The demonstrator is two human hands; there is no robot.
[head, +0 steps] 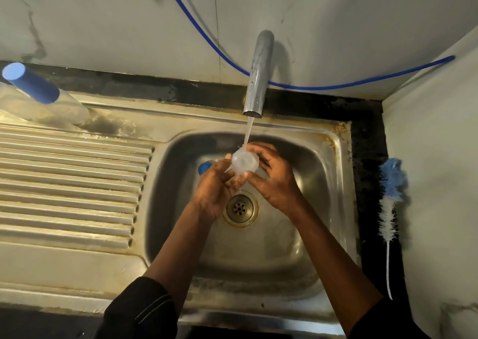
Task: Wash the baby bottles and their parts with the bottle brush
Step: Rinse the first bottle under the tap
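Observation:
Over the steel sink basin [305, 235], both hands hold a small clear bottle part [244, 161] under the running water from the tap [257, 75]. My left hand [217, 188] cups it from below and the left. My right hand [274, 175] grips it from the right, fingers curled around it. A blue piece [204, 167] lies in the basin behind my left hand, mostly hidden. The blue-and-white bottle brush [390, 199] lies on the dark counter strip right of the sink, touched by neither hand.
A clear bottle with a blue cap [31, 84] stands at the back left of the ribbed drainboard [69, 183]. A blue hose [336, 86] runs along the wall behind the tap. The drain [240, 208] sits below the hands. A wall closes off the right side.

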